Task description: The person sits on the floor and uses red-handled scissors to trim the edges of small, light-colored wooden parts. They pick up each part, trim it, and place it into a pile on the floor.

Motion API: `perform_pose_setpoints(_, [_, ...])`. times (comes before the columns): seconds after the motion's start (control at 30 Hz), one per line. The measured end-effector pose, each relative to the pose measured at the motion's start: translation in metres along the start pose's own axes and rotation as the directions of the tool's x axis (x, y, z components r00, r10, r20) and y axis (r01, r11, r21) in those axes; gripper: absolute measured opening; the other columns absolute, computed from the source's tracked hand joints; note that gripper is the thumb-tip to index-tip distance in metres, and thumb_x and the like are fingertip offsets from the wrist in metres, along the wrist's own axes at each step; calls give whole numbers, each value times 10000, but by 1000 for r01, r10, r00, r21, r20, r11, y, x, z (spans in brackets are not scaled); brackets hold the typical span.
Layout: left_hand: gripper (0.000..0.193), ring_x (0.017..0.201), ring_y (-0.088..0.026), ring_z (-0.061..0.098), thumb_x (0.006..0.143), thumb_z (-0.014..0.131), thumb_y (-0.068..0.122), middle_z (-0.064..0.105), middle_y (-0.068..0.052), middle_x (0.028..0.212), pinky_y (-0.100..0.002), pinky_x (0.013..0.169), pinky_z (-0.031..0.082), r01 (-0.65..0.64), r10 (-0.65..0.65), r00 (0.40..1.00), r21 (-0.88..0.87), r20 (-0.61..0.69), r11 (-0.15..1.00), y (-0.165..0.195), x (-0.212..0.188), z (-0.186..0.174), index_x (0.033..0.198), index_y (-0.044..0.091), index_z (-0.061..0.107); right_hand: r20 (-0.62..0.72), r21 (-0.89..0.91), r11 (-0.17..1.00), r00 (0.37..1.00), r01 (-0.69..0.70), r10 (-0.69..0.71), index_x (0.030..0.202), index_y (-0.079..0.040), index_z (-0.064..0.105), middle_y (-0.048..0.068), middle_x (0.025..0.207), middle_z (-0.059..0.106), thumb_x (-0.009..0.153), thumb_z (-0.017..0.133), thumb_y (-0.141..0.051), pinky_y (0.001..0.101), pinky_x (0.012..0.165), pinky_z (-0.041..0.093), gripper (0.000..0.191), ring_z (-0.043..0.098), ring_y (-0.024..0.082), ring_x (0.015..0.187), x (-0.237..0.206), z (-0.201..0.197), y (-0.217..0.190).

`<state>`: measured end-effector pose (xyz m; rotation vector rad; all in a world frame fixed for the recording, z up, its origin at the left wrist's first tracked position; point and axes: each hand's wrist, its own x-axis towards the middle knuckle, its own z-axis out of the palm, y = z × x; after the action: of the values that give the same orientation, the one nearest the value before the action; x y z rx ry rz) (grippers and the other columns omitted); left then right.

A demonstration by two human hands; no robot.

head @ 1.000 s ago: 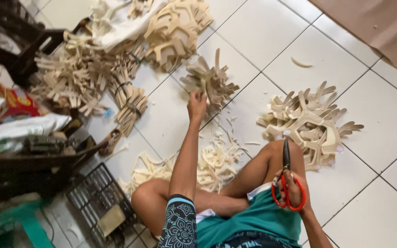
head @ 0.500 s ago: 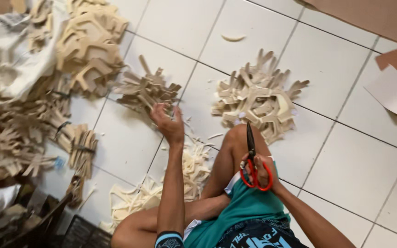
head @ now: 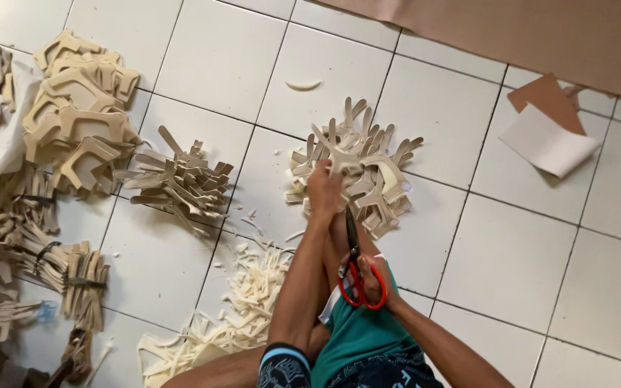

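Glossy white floor tiles (head: 217,54), matt beige cut-outs (head: 368,169), perhaps foam, red plastic-handled metal scissors (head: 357,269)

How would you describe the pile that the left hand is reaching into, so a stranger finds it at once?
On the white tiled floor, look ahead of the seated person's knee. The pile of tan cut-outs lies there under the left hand, and it alone stands beside the red-handled scissors.

The person wears a dark sleeve (head: 284,366) on the left arm, patterned with pale lines and edged with a light blue band at the cuff. Both forearms are bare, as are the left hand (head: 323,190) and right hand (head: 369,280). Teal green shorts (head: 357,341) cover the lap, above what may be darker printed cloth.
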<state>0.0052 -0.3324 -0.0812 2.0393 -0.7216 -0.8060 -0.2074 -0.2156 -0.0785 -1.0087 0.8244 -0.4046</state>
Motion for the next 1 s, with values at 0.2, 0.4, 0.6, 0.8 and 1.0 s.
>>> perform_pose_setpoints(0.2, [297,714,-131,692,978,693,193,760,-93,859,-269,590,546,-90,82,996,-284,-38,955,-35,-46,-88,1216,15,705,29,61,998,1000,-4,2,1102,27,625,71,639,586,1060,419,-481,256,393,440,550,520,123,411,6,-2,4])
perform_pose_setpoints(0.4, [297,720,-146,688,961,714,195,777,-98,915,-296,635,560,-41,61,995,-226,83,973,-83,-137,-108,1206,26,716,96,-75,990,988,-117,124,1096,4,614,29,595,508,1056,407,-491,261,353,434,538,493,107,385,3,3,-17])
perform_pose_setpoints(0.6, [154,718,-257,744,984,716,196,776,-136,844,-377,637,568,-172,204,958,162,-204,972,-90,-165,-95,1003,45,733,311,-212,970,932,-121,184,1113,-16,601,35,608,532,1021,398,-518,262,348,440,550,519,123,377,-18,19,-48])
perform_pose_setpoints(0.8, [138,748,-270,747,1014,666,167,757,-140,866,-380,627,572,-291,314,891,119,-327,949,-67,-188,-124,1047,39,704,437,-85,937,832,-339,340,1110,20,634,58,668,564,992,311,-628,272,376,485,733,538,134,411,-32,31,-49])
perform_pose_setpoints(1.0, [141,661,-210,715,1008,682,166,740,-120,820,-329,598,554,-274,266,901,24,-342,961,-55,-218,-146,1051,33,702,635,260,800,720,-540,280,1077,17,615,2,637,504,1025,313,-666,204,315,408,749,467,65,384,-30,35,-28])
